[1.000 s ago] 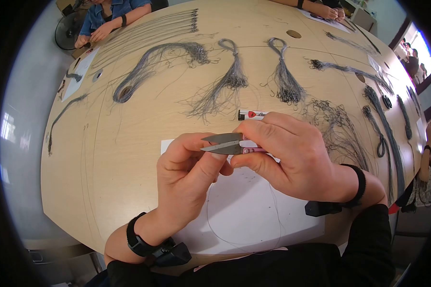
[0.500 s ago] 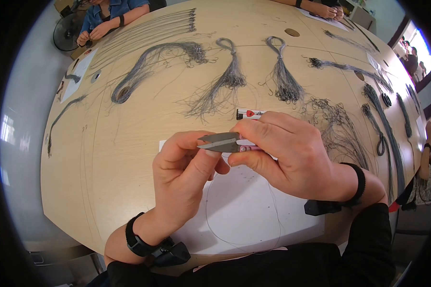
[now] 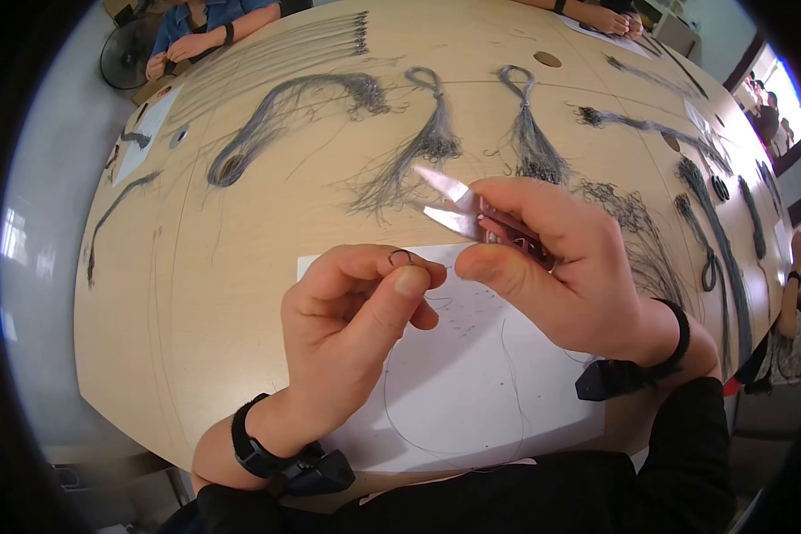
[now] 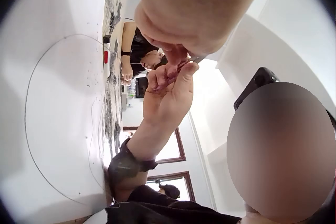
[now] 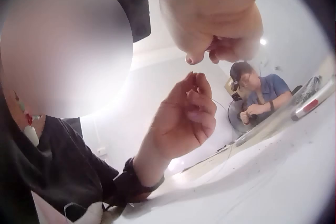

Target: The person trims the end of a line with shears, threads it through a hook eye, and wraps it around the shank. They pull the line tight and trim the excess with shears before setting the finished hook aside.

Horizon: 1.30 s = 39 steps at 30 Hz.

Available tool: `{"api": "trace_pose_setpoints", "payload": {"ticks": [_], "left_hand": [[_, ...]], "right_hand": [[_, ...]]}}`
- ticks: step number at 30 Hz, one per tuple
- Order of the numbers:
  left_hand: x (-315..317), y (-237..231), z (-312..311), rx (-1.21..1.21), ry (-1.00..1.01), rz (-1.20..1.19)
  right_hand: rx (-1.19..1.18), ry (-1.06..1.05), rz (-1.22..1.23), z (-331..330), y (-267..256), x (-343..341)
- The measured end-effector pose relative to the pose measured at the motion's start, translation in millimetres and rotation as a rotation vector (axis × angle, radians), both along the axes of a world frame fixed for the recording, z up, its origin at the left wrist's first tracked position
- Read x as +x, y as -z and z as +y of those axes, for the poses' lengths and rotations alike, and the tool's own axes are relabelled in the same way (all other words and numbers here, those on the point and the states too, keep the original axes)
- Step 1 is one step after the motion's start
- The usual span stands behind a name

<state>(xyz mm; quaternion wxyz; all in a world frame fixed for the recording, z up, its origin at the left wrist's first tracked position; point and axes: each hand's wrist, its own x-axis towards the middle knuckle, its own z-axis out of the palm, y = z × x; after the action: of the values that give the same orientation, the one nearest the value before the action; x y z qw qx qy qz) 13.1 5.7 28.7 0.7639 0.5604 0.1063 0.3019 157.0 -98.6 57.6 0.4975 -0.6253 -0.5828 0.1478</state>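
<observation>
Between thumb and index finger, my left hand [image 3: 343, 320] pinches a small dark fishing hook [image 3: 400, 254], its curved bend showing above the fingertips. My right hand [image 3: 565, 258] grips a pair of thread snips [image 3: 456, 222] with pinkish handles, the blades spread apart and pointing up and left. The snips stand above and to the right of the hook, apart from it. Below both hands lies a white sheet of paper [image 3: 454, 383], and a thin line [image 4: 26, 103] curves across it in a wide loop. In the right wrist view, the right fingers hide most of the snips.
Bundles of hooks on line [image 3: 432, 133] lie across the wooden table [image 3: 240, 294], with a tangled heap [image 3: 636, 231] beside my right hand. A white and red marker-like stick [image 5: 310, 107] lies past the paper. Other people sit at the far edge.
My right hand has drawn the snips up and right, off the left fingertips, and their blades have spread apart. The hook in my left hand now shows. The left hand has barely moved.
</observation>
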Motion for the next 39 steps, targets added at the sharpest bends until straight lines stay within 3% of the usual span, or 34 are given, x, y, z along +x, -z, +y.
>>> {"api": "trace_pose_setpoints", "payload": {"ticks": [6,10,15,19,21,31,34,39], "left_hand": [[1,3,0,-0.002,0.019,0.037],[1,4,-2,0.103,0.077,0.091],[2,7,-4,0.043,0.093,0.09],[1,2,-6,-0.149,0.145,0.087],[-1,1,-4,-0.157,0.137,0.126],[-1,-4,-2,-0.168,0.064,0.12],[-1,-5,-2,-0.169,0.049,0.114],[-2,-5,-3,-0.177,0.077,0.118]], "right_hand": [[-0.031,-0.088,0.376,-2,0,-9],[0.014,-0.097,0.344,0,9,-12],[0.064,-0.079,0.056,1,10,-7],[0.045,-0.052,0.214,1,10,-9],[0.111,-0.023,0.051,1,9,-8],[0.126,-0.084,0.132,1,4,-1],[0.032,-0.105,0.026,0,1,1],[0.048,-0.073,0.243,0,7,-4]]}}
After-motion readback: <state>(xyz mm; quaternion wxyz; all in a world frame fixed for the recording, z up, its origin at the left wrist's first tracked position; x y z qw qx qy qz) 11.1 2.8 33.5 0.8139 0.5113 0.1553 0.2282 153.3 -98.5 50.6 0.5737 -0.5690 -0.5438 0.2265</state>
